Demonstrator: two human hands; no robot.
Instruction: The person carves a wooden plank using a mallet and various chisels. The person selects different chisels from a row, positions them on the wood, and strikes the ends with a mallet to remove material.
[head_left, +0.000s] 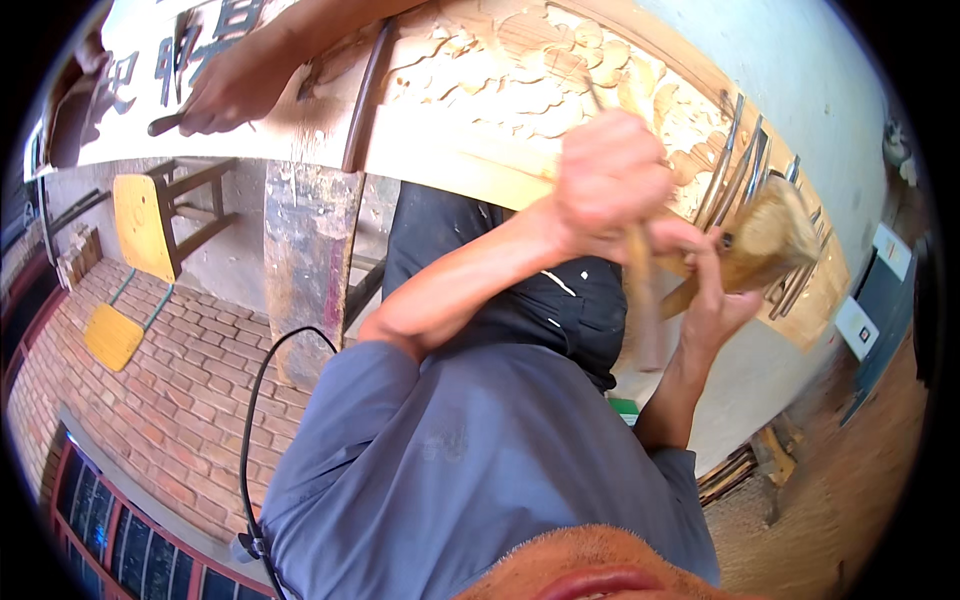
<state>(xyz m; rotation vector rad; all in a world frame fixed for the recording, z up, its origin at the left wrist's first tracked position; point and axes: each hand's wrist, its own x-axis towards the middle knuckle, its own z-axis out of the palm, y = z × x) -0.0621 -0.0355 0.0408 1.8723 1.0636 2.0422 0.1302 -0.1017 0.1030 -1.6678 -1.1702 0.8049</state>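
My left hand (612, 172), slightly blurred, is closed in a fist around a chisel with a wooden handle (644, 310). The handle sticks out below the fist, and a thin blade (597, 95) points up over the carved wooden panel (530, 30). Close by on the right, my right hand (712, 275) grips a wooden mallet (775, 240). Its thick, worn head lies just beyond my fingers. Raised scalloped shapes and pale wood chips cover the panel in front of me.
Several chisels (728, 165) lie in a row at the panel's right. A dark rod (368, 95) crosses the board. At upper left, a co-worker's hand (228, 98) holds a dark-handled tool on a lettered white board (135, 75). A yellow-seated stool (145, 228) stands on the brick floor (190, 390).
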